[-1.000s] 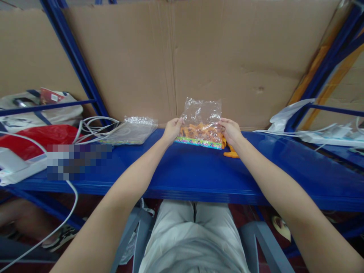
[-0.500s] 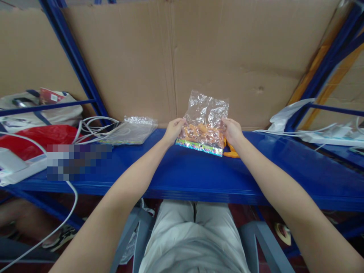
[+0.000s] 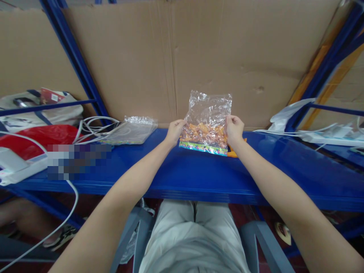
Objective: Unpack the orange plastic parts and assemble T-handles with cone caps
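Left hand (image 3: 174,132) pinches the left edge of a clear, crinkly plastic bag (image 3: 209,108), thumb against fingers. Right hand (image 3: 235,131), fingers curled in, pinches the bag's right edge about level with the left. Bag is upright between both hands, near the back of the glossy blue tabletop (image 3: 182,174); can't tell if its bottom touches. Orange, irregularly shaped pieces (image 3: 203,131) sit in its lower half, above a multicoloured printed strip (image 3: 203,149) along the bottom. Loose orange piece (image 3: 232,154) on the tabletop by the bag's lower right corner, partly hidden by right hand and forearm. Flat, clear plastic packaging (image 3: 131,133) lies left of the left hand, well apart, next to looped white cables (image 3: 93,121). Tall brown cardboard panel (image 3: 142,68) stands behind
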{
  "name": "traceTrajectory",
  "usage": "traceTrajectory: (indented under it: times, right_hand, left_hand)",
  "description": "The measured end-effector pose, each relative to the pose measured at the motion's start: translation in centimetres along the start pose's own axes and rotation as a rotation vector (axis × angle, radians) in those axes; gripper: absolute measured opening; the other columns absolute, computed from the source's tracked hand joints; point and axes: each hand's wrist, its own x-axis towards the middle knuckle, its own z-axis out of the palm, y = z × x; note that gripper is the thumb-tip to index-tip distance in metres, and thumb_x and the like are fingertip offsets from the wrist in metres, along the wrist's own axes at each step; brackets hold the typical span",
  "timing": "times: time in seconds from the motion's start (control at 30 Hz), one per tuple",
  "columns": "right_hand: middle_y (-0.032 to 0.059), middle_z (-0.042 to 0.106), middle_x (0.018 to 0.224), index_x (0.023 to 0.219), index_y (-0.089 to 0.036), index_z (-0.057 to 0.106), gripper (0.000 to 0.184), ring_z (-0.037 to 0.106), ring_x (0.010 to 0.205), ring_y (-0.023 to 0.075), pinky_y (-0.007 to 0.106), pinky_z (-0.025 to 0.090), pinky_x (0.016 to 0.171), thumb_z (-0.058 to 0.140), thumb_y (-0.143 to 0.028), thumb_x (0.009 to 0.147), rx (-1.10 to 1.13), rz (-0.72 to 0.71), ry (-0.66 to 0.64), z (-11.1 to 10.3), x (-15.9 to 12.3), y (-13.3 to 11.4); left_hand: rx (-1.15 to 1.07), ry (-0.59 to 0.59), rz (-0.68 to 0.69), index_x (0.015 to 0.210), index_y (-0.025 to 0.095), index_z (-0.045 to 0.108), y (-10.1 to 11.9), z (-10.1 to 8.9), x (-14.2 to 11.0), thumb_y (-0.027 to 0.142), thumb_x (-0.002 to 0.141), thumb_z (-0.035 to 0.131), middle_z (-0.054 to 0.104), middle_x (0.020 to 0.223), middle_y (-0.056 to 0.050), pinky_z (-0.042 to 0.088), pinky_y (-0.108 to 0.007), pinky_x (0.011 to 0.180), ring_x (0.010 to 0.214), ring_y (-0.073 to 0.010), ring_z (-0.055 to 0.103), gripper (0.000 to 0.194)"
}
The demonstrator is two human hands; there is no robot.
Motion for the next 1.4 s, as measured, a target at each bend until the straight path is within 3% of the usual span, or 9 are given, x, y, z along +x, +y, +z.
traceTrajectory:
  times: [0.1, 0.3, 0.43, 0.67, 0.9, 1.1, 1.23, 1.4]
  right_hand:
    - [-0.0047, 0.057, 0.067, 0.083, -0.026, 0.059, 0.029, 0.055, 0.063, 0.0134, 0.025, 0.043, 0.056, 0.066, -0.054, 0.084, -0.001, -0.080, 0.087, 0.3, -0.4, -0.5]
    - [-0.0040, 0.058, 0.069, 0.082, -0.025, 0.057, 0.022, 0.059, 0.068, 0.0141, 0.025, 0.047, 0.060, 0.069, -0.044, 0.083, -0.006, -0.069, 0.059, 1.1, -1.4, -1.2]
    - [-0.0040, 0.058, 0.069, 0.075, -0.025, 0.053, 0.023, 0.058, 0.068, 0.0134, 0.024, 0.047, 0.063, 0.068, -0.040, 0.083, -0.041, -0.117, 0.090, 1.1, -1.3, -1.0]
    - [-0.0051, 0.054, 0.064, 0.074, -0.025, 0.053, 0.023, 0.055, 0.063, 0.0127, 0.024, 0.046, 0.059, 0.067, -0.039, 0.083, -0.033, -0.075, 0.083, 0.9, -1.1, -0.9]
    - [-0.0046, 0.054, 0.062, 0.075, -0.024, 0.056, 0.020, 0.054, 0.060, 0.0129, 0.025, 0.045, 0.056, 0.070, -0.037, 0.082, 0.024, -0.014, 0.042, 1.0, -1.4, -1.3]
    - [-0.0032, 0.058, 0.066, 0.077, -0.024, 0.058, 0.022, 0.059, 0.068, 0.0144, 0.025, 0.047, 0.060, 0.070, -0.041, 0.082, 0.003, -0.075, 0.010, 1.2, -0.9, -0.7]
    - [-0.0032, 0.058, 0.066, 0.073, -0.023, 0.057, 0.024, 0.059, 0.067, 0.0140, 0.025, 0.047, 0.059, 0.072, -0.039, 0.081, 0.004, -0.135, 0.018, 1.2, -0.6, -0.3]
    - [-0.0061, 0.051, 0.059, 0.074, -0.024, 0.057, 0.029, 0.049, 0.052, 0.0108, 0.022, 0.039, 0.047, 0.076, -0.044, 0.079, 0.052, -0.106, -0.014, 1.2, -0.9, -0.5]
  left_hand:
    - [-0.020, 0.004, -0.030, 0.067, 0.019, 0.054, -0.1, -0.1, 0.1, 0.022, 0.091, 0.055, 0.054, 0.046, 0.006, 0.031, -0.018, 0.036, 0.031, -0.0082, 0.043, 0.024]
    - [-0.007, 0.049, -0.017, 0.071, 0.021, 0.046, -0.6, -0.2, 0.7, 0.042, 0.096, 0.061, 0.050, 0.043, 0.009, 0.031, -0.016, 0.037, 0.030, -0.0058, 0.041, 0.036]
    - [-0.009, 0.067, -0.002, 0.072, 0.022, 0.044, -0.8, -0.2, 0.9, 0.041, 0.098, 0.059, 0.047, 0.039, 0.010, 0.030, -0.017, 0.036, 0.028, -0.0061, 0.039, 0.035]
    - [-0.035, 0.083, -0.044, 0.074, 0.022, 0.042, -0.4, 0.1, 0.6, 0.034, 0.102, 0.050, 0.051, 0.042, 0.008, 0.027, -0.018, 0.037, 0.028, -0.0061, 0.040, 0.031]
    - [-0.063, 0.032, -0.038, 0.076, 0.021, 0.049, -0.1, -0.6, 0.9, 0.047, 0.097, 0.058, 0.056, 0.047, 0.006, 0.033, -0.020, 0.038, 0.032, -0.0066, 0.045, 0.035]
    - [-0.079, 0.078, -0.038, 0.066, 0.022, 0.043, 0.0, -0.3, 0.7, 0.038, 0.092, 0.067, 0.045, 0.039, 0.010, 0.030, -0.018, 0.037, 0.029, -0.0064, 0.040, 0.039]
    - [-0.128, 0.121, -0.048, 0.065, 0.021, 0.046, 0.3, -0.4, 0.6, 0.028, 0.093, 0.061, 0.043, 0.037, 0.010, 0.029, -0.017, 0.035, 0.028, -0.0069, 0.038, 0.033]
    - [-0.207, 0.174, -0.073, 0.063, 0.020, 0.046, 0.7, -0.4, 0.6, 0.016, 0.091, 0.053, 0.046, 0.042, 0.008, 0.028, -0.017, 0.035, 0.031, -0.0072, 0.039, 0.029]
